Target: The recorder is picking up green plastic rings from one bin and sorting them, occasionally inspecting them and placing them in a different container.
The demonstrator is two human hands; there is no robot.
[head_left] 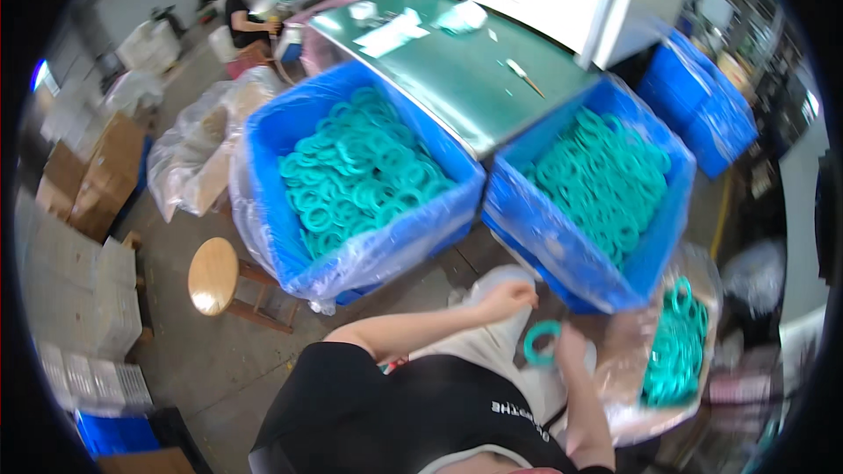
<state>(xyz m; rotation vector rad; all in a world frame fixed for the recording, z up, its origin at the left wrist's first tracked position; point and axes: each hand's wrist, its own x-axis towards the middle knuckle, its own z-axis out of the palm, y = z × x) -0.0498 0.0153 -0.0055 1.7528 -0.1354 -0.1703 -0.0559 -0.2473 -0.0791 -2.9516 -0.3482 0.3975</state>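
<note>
My right hand (572, 351) is closed at the edge of a teal ring (529, 344), which hangs in front of my lap. A little farther off and to the left, my left hand (512, 300) is bent over my knee with its fingers curled; whatever they may hold is hidden. To my right, a plastic-lined carton (625, 369) contains a heap of shiny teal rings (672, 360). Ahead stand two blue bins with clear liners, the left bin (272, 211) and the right bin (562, 268), each heaped with teal rings.
Behind the bins stands a green-topped table (474, 70) with a brush-like tool (527, 77) and plastic bags. A wooden stool (213, 276) is at the left, near stacked cartons (79, 298). More blue bins (702, 105) stand far right. Another person (246, 17) sits far left.
</note>
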